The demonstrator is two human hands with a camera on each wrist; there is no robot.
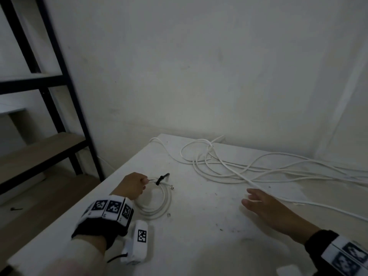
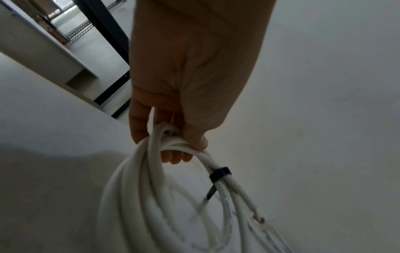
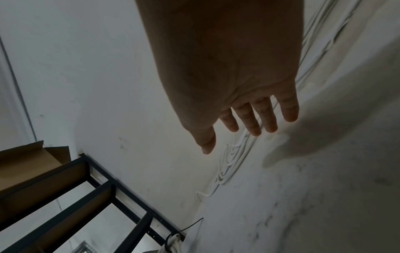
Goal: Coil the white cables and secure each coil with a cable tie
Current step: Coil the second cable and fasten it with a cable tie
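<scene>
A coiled white cable (image 1: 159, 202) lies near the left edge of the white table (image 1: 209, 226), bound by a black cable tie (image 1: 160, 179). My left hand (image 1: 137, 185) grips the top of this coil (image 2: 164, 196), fingers curled round its strands just left of the tie (image 2: 219, 173). My right hand (image 1: 256, 202) hovers flat over the table to the right, fingers straight and spread, holding nothing (image 3: 253, 123). A loose tangle of white cable (image 1: 229, 166) sprawls across the far and right side of the table, beyond the right hand.
A black metal shelf rack (image 1: 59, 96) with wooden boards stands left of the table. White walls close off the back and right. A small black item (image 1: 16, 209) lies on the floor at the left.
</scene>
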